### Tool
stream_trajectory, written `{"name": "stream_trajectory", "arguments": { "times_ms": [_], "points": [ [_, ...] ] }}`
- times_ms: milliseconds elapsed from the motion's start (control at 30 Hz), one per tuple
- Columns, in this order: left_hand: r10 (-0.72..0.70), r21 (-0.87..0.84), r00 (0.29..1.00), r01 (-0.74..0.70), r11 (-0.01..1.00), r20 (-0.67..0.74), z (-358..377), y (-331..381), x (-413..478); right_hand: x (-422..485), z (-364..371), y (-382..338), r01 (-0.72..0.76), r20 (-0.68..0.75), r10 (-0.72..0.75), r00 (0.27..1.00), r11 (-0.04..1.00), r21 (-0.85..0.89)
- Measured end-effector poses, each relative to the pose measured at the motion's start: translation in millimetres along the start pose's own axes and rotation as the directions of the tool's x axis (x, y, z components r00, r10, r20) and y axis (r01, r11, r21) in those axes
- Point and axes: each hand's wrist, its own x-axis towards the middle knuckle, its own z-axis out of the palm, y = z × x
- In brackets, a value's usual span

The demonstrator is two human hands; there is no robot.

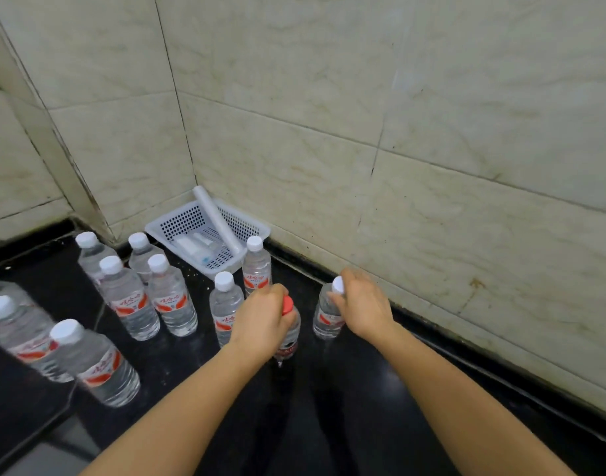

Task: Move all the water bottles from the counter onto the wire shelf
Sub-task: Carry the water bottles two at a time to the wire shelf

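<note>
Pickup step: L grip (264, 317) curled round red-cap bottle (290, 340), R grip (360, 304) prob. pinching white-cap bottle (324, 321); next, lift both upright.

The water bottles (173, 300) are clear, with white caps and red-and-white labels. The red-capped bottle (290, 333) has a bright red cap and a darker label; the rightmost bottle (325, 319) has a white cap. The surface (363, 389) is glossy black. The basket (181, 223) is white plastic patterned with a grid of small holes, and the roll (215, 218) in it is white. The wall tiles (432, 115) are cream with faint brownish veining, dark grout lines and rusty spots.
</note>
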Motion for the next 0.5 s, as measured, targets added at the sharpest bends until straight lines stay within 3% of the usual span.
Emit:
{"name": "stream_trajectory", "arguments": {
  "times_ms": [267,500],
  "points": [
    [0.148,0.017,0.985,-0.150,0.989,0.090,-29.0,44.5,-98.2,-144.3,-66.7,22.8,-0.099,0.133,0.089,0.987,0.993,0.070],
    [0.254,-0.084,0.957,-0.244,0.966,0.142,-27.6,106.2,-203.6,-285.6,-118.2,46.6,-0.222,0.083,0.216,0.973,0.973,0.066]
  ]
}}
